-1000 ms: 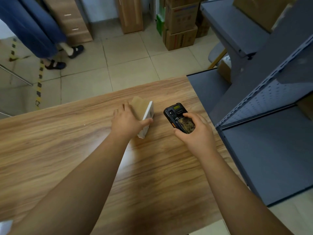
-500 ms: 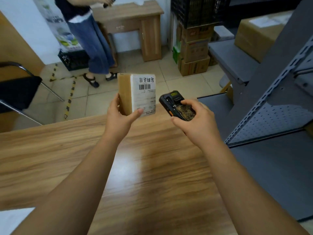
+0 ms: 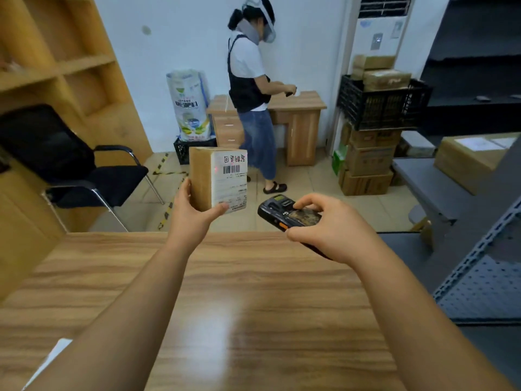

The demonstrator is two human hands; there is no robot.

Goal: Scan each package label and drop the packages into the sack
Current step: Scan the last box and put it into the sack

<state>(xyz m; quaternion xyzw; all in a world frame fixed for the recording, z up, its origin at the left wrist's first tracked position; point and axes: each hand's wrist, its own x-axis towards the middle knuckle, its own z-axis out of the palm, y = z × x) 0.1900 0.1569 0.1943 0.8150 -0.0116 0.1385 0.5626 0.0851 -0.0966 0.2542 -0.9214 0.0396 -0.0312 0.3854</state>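
Beyond the table's far edge, the left hand clamps the box low across its stiff, apparently light sides, while the right hand grips the scanner.

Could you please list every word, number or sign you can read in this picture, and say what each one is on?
Package label: a barcode and a row of upside-down characters, too blurred to quote; the fine print is too small.
Printed sack by the wall: large characters, mirrored or blurred, unreadable.
Scanner screen: too small to read.
Papers on the white air conditioner: too blurred.
Stacked cartons: print illegible.
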